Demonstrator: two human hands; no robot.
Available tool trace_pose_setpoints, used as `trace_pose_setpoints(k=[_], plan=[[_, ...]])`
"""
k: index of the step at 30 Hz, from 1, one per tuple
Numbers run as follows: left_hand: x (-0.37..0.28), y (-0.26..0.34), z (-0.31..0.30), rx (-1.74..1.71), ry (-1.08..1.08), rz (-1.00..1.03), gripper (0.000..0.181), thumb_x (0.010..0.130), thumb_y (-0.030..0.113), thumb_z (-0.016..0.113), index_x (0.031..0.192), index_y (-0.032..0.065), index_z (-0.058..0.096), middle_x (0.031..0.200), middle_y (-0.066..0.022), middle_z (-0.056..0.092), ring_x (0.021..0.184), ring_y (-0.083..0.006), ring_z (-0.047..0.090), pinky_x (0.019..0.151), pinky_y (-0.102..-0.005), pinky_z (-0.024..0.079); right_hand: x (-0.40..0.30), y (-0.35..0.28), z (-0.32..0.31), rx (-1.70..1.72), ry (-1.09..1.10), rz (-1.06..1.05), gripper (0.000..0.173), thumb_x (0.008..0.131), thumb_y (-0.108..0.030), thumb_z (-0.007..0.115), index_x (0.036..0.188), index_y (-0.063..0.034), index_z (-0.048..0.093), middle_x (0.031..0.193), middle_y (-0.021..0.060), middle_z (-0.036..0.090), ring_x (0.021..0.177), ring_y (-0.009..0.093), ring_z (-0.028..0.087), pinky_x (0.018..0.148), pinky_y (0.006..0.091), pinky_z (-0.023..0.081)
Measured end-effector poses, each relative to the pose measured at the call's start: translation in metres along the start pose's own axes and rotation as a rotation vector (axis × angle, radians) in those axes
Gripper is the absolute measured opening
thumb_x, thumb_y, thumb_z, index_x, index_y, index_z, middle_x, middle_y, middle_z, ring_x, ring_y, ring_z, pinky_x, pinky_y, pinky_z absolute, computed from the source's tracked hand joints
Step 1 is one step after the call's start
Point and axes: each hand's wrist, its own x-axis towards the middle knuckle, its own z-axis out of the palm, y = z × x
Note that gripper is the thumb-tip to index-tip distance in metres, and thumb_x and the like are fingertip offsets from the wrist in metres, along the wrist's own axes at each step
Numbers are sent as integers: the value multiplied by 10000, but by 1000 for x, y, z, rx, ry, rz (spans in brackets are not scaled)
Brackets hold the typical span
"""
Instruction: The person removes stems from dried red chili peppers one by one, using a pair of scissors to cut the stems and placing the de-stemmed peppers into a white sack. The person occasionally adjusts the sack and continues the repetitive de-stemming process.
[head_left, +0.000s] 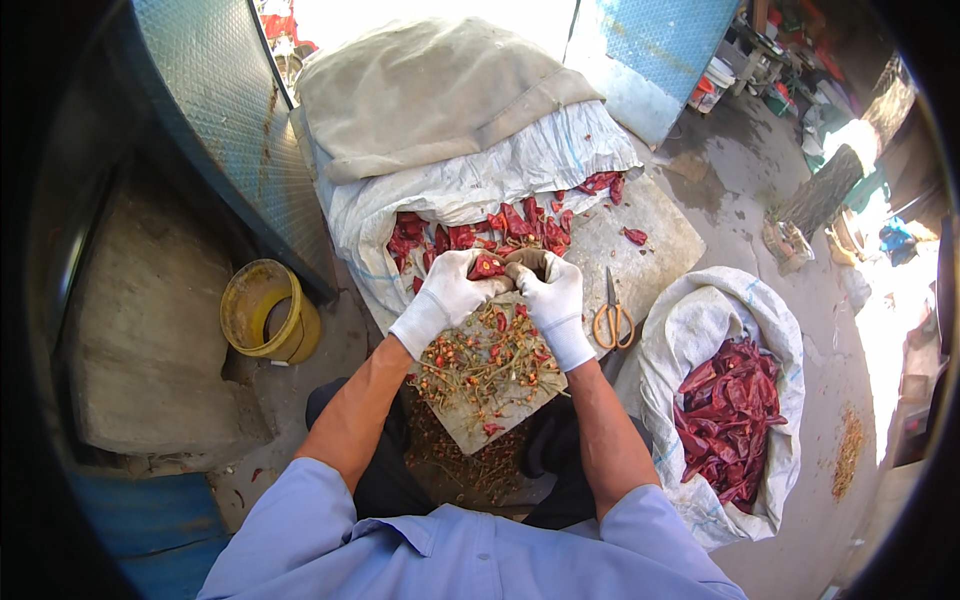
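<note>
My left hand (452, 290), in a white work glove with darker fingers, is closed on a dried red chili pepper (486, 267). Close beside it, my right hand (550, 291), gloved alike, has its fingers curled at the pepper's side; whether it holds anything is hidden. Under my wrists, cut green stems and chili caps (491, 360) lie heaped on a pale board (469, 431). Beyond my hands, dried red chilies (517, 225) spill from a white woven sack (360, 217). Scissors with orange handles (613, 319) lie right of my right hand, blades pointing away from me.
A second woven sack (675, 322), its rim rolled down, holds dried red chilies (731, 420) at the right. On the left stands a yellow bucket (307, 330). A grey cloth (442, 90) covers the far sack. Stems litter the ground between my legs. A tree trunk (825, 187) rises at right.
</note>
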Motion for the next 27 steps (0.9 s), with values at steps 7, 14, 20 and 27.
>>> trace_pose_setpoints(k=[7,14,20,27], plan=[[-5,1,2,-94,6,21,298,800,180,822,997,-28,737,856,-245,717,794,-346,725,742,-415,548,-7,-2,3,-434,78,-471,78,913,35,677,962,22,735,861,79,738,757,118,701,679,287,562],[-20,8,-19,-191,-185,84,220,880,50,772,1066,-48,706,794,-41,694,605,-56,611,545,-243,499,-11,-7,-9,207,-114,151,113,935,-70,733,1002,21,727,804,40,724,621,105,657,558,236,526],[-25,7,-21,-273,-151,215,197,894,71,769,1058,-27,721,792,-46,714,604,-75,621,555,-254,505,-10,23,-12,700,-297,279,202,958,-126,697,1112,4,697,835,47,716,630,144,679,538,267,543],[-25,18,-18,-577,-55,157,139,915,65,697,1016,-26,724,841,-66,734,688,-127,684,599,-261,539,-14,11,5,159,-25,181,212,988,-140,604,1080,6,728,921,69,761,735,163,736,607,290,585]])
